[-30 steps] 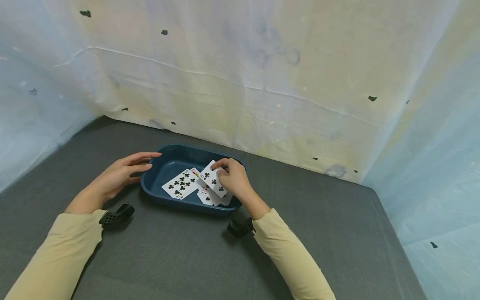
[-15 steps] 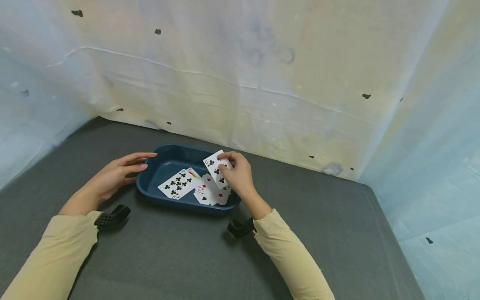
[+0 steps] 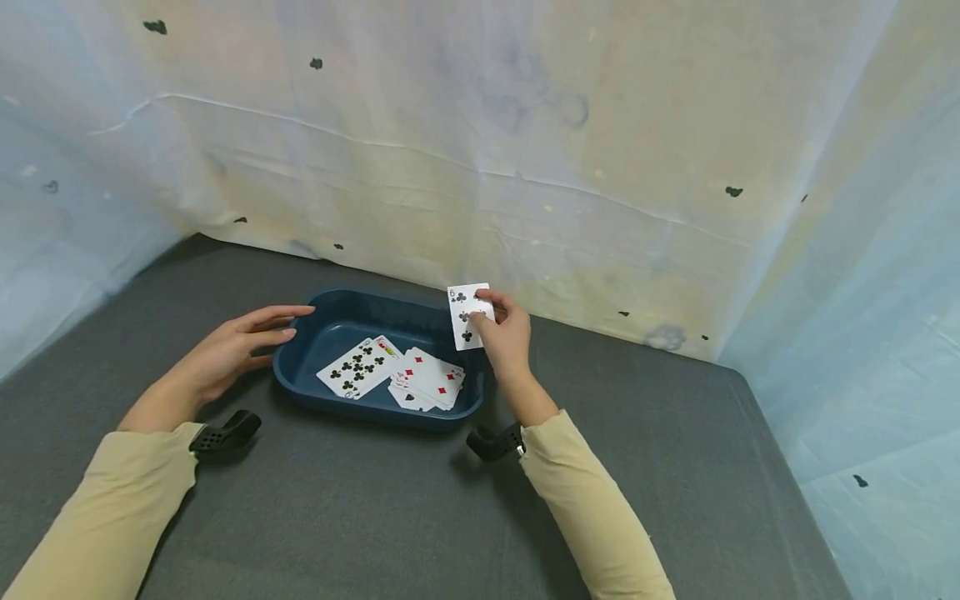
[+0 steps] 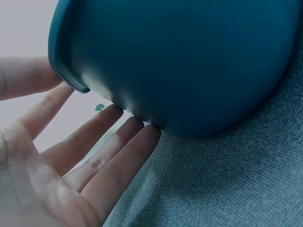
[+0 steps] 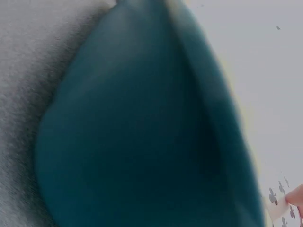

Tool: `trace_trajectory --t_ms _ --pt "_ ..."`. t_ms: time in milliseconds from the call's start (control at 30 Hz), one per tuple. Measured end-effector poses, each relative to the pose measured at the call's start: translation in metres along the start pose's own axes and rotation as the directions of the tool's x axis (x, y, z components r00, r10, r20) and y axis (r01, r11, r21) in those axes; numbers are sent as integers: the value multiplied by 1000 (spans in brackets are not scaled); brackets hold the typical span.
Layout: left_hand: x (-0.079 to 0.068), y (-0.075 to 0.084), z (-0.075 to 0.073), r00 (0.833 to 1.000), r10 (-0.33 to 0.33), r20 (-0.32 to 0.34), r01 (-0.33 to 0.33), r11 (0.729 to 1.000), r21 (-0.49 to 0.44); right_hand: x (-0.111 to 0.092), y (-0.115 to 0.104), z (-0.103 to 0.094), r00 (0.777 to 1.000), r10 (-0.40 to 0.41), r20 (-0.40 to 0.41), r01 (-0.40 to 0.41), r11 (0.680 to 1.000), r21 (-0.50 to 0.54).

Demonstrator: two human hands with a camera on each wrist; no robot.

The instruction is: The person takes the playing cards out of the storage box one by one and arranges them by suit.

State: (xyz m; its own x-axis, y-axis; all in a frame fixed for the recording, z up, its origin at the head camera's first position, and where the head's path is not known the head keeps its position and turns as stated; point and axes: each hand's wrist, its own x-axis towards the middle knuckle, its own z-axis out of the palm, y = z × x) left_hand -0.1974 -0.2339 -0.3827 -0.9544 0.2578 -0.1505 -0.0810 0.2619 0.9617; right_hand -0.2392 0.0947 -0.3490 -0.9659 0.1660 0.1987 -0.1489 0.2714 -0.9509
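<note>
My right hand (image 3: 506, 333) pinches a six of clubs playing card (image 3: 463, 321) between thumb and fingers, held up over the right end of a dark blue oval tub (image 3: 330, 399). In the right wrist view only a corner of that card (image 5: 273, 198) and a fingertip show. My left hand (image 3: 232, 358) touches the tub's left end with outstretched fingers; in the left wrist view the fingertips (image 4: 150, 133) rest against its outer wall. Inside the tub, a clubs card (image 3: 352, 372) lies over another at the left, and a small fanned pile with a diamonds card (image 3: 429, 375) on top lies at the right.
The tub stands on a dark grey cloth-covered table (image 3: 360, 508). A pale, patterned curtain (image 3: 480, 150) hangs behind the table's far edge, with bluish sheeting (image 3: 885, 333) at the right side. Each wrist wears a black band (image 3: 225, 433).
My right hand has lifted the six of clubs up off the pile and carried it to the right, uncovering the diamonds card. The left hand stays at the tub's left end.
</note>
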Motion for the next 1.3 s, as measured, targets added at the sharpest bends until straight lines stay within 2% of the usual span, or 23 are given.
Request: trace_trajectory --t_ms 200,567,767,1067,1300 --pt "0 -1 -1 1000 -2 4 2 1000 -4 6 5 -7 995 55 -81 -50 996 70" --pt "2 -1 -1 1000 1 2 -1 1000 -11 12 11 -16 984 105 -144 -91 991 99" --pt "3 -1 0 1000 -8 0 8 1000 -7 15 16 -18 977 135 -166 -121 988 94" --pt "1 -3 0 1000 -9 -6 9 1000 -2 19 23 -24 959 207 -194 -181 973 141" --pt "1 -2 0 1000 -7 -4 7 1000 -4 21 32 -28 944 256 -211 -237 965 110"
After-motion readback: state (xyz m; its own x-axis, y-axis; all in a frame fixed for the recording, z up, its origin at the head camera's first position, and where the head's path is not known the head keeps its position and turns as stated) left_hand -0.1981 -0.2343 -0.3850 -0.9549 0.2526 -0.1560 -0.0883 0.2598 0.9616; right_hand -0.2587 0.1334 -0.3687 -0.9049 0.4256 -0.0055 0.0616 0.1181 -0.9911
